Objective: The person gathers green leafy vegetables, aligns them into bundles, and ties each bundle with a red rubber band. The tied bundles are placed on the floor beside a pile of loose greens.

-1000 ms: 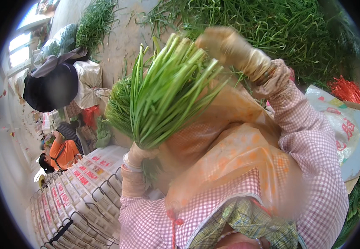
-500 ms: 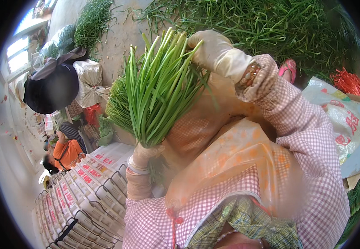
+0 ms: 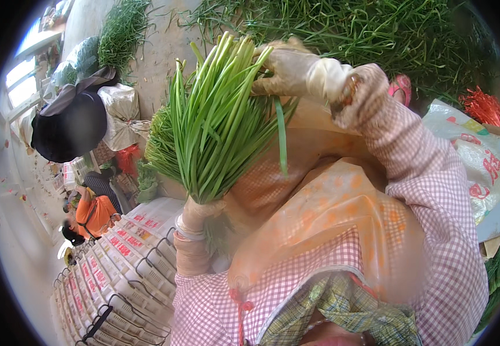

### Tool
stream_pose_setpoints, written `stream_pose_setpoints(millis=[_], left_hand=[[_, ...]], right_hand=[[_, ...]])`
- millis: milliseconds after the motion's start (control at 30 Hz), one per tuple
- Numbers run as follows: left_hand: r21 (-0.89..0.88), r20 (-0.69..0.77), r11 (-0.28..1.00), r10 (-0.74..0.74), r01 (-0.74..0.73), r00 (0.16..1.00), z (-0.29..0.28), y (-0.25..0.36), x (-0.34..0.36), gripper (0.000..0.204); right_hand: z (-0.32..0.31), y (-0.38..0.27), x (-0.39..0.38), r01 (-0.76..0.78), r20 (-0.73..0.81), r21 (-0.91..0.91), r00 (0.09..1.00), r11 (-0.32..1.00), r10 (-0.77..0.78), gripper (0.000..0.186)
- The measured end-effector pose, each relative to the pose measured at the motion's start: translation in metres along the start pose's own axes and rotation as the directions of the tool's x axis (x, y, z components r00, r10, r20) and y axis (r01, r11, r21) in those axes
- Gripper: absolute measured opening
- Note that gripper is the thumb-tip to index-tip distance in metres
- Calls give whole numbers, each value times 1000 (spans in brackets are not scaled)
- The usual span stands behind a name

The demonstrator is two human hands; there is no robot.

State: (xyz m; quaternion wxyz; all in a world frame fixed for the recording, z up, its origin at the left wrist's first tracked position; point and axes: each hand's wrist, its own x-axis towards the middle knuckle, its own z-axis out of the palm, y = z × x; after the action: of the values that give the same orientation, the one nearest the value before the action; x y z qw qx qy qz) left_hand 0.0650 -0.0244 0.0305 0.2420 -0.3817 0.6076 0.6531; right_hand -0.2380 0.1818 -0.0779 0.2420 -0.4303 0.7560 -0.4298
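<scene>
A bunch of garlic chives (image 3: 212,127) stands upright in front of me, pale cut ends up, leaves fanning out. Around its lower part my left hand (image 3: 201,214), in a pale glove, is closed. My right hand (image 3: 278,72), also gloved, touches the bunch's upper right edge, its thumb and fingers apart with a gap between them. Just below the right thumb a single loose leaf (image 3: 283,141) hangs down. Behind the bunch, to the left, more stacked chives (image 3: 162,138) show partly. An orange-stained clear plastic apron (image 3: 319,207) covers my lap.
Long green leaves (image 3: 365,40) are heaped on the floor ahead. At the right lie red ties (image 3: 486,109) and a printed plastic sack (image 3: 472,167). White slatted crates (image 3: 117,271) stand lower left, near a person in orange (image 3: 96,214). A dark bundle (image 3: 68,124) sits farther left.
My right hand has shifted slightly, and its fingers have spread from a curled pose. A loose leaf now hangs lower beside the bunch. The left hand keeps its hold.
</scene>
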Motion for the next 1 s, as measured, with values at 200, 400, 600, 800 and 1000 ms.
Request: stream_pose_setpoints(millis=[200,400,600,800,1000], left_hand=[[647,65,727,249,-231,966,-4,1,3,44],[955,182,116,495,-273,849,6,3,11,27],[829,-40,501,497,-249,867,14,-5,12,24],[908,263,198,417,-369,870,-13,-8,11,32],[723,108,657,199,-215,974,-22,-14,10,31]], right_hand=[[25,23,17,-115,121,476,991,872,64,41],[30,18,26,145,-81,-221,983,964,-166,48],[40,40,34,135,117,652,954,746,-275,26],[47,49,39,100,-228,347,973,933,-20,24],[-35,104,0,-28,-122,975,761,220,638,24]])
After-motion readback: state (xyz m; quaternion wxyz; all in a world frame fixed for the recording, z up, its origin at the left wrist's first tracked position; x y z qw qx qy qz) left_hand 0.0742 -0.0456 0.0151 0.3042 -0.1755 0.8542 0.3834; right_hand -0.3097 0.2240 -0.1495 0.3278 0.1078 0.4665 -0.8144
